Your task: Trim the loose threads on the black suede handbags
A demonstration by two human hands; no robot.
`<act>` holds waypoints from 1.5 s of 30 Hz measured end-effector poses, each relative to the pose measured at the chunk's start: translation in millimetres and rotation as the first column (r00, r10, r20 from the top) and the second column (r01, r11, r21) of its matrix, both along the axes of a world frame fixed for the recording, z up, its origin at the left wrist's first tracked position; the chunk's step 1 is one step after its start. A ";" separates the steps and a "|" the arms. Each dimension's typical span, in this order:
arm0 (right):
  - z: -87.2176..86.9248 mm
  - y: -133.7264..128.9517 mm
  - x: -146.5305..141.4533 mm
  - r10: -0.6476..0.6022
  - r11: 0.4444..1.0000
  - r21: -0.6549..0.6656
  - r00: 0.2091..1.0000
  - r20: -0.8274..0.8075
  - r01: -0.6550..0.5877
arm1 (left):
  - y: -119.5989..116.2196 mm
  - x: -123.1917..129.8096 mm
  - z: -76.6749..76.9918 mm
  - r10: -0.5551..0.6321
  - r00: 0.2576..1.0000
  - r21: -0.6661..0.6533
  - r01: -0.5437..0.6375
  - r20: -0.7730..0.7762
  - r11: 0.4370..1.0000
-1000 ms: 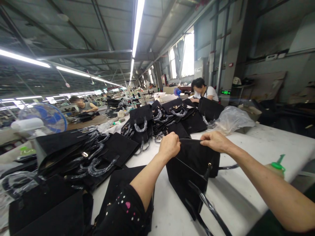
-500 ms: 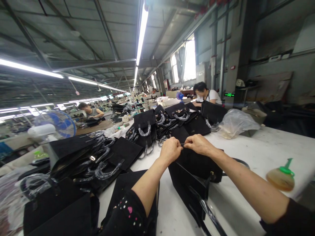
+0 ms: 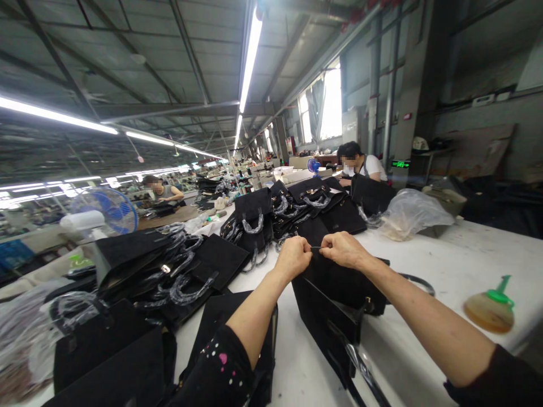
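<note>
A white bench [image 3: 441, 268] is spanning the foreground. The left hand [image 3: 293, 255] and right hand [image 3: 343, 250] are pinching at the top edge of a black bag [image 3: 339, 282], a thin pale line [image 3: 315, 247] showing between them. The bag is resting inward of the bench's right edge, near which a green-capped bottle [image 3: 490, 312] is standing.

I monitor one feed, from the head-worn camera. It faces forward and down across the white table [image 3: 470, 249], with the left hand [image 3: 293, 257] and right hand [image 3: 344, 250] at near range, just below frame centre. The ceiling [image 3: 212, 51] spans the upper frame.
</note>
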State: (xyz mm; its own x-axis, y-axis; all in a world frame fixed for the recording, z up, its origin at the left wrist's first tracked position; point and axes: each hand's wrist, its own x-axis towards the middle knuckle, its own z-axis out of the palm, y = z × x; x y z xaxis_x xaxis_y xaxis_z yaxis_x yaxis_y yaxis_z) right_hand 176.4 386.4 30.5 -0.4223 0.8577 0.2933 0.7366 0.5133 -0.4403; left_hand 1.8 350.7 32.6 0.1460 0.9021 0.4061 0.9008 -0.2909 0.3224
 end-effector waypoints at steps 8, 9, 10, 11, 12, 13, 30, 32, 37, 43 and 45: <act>2.4 0.2 -10.3 0.013 1.000 -0.014 0.998 0.064 -0.012 | 4.3 3.4 -2.7 0.009 1.000 0.039 -0.008 -0.021 0.999; 3.9 -0.5 -11.5 0.027 1.000 -0.018 0.997 0.074 -0.026 | 2.2 3.6 -1.9 0.005 1.000 0.048 -0.004 -0.021 0.999; 5.7 -1.7 -12.4 0.029 0.999 -0.019 0.996 0.085 -0.028 | -0.6 3.4 -0.9 0.009 1.000 0.059 -0.008 -0.016 0.998; 7.9 -3.3 -12.6 0.023 1.000 -0.020 0.995 0.095 -0.021 | -4.2 2.8 0.4 0.025 1.000 0.063 -0.025 -0.005 0.998; 10.4 -5.2 -11.9 0.012 1.000 -0.019 0.994 0.105 -0.010 | -8.3 1.4 1.7 0.051 0.999 0.048 -0.051 0.012 0.998; 12.9 -7.3 -10.0 0.002 1.000 -0.019 0.994 0.113 0.000 | -12.6 -0.6 2.9 0.079 0.996 -0.003 -0.079 0.041 0.997; -2.2 -2.9 24.9 -0.027 0.999 0.021 0.992 0.124 0.025 | -5.5 -16.0 -9.6 0.117 0.952 -0.285 -0.034 0.283 0.958; -3.2 -4.0 23.7 0.009 0.999 0.046 0.996 0.086 -0.013 | -6.5 -16.6 -9.2 0.125 0.953 -0.272 -0.047 0.277 0.961; -1.9 -8.8 17.5 0.122 0.982 0.140 0.992 0.017 -0.123 | -8.9 -17.2 -6.4 0.132 0.962 -0.235 -0.074 0.239 0.969; -7.1 -1.7 16.4 0.261 0.949 0.200 0.963 -0.070 -0.243 | -12.5 -15.2 -2.1 0.115 0.977 -0.172 -0.084 0.178 0.982; -8.4 1.6 16.1 0.282 0.943 0.202 0.957 -0.065 -0.265 | -14.2 -13.4 -2.1 0.098 0.981 -0.146 -0.074 0.168 0.987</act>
State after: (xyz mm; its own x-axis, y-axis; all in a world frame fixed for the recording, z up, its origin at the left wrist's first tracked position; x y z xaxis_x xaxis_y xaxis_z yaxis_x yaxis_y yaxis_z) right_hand 192.5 388.1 22.1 -0.5965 0.6377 0.4874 0.5171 0.7697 -0.3743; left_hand -11.6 336.5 30.6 0.0038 0.9574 0.2887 0.8471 -0.1565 0.5079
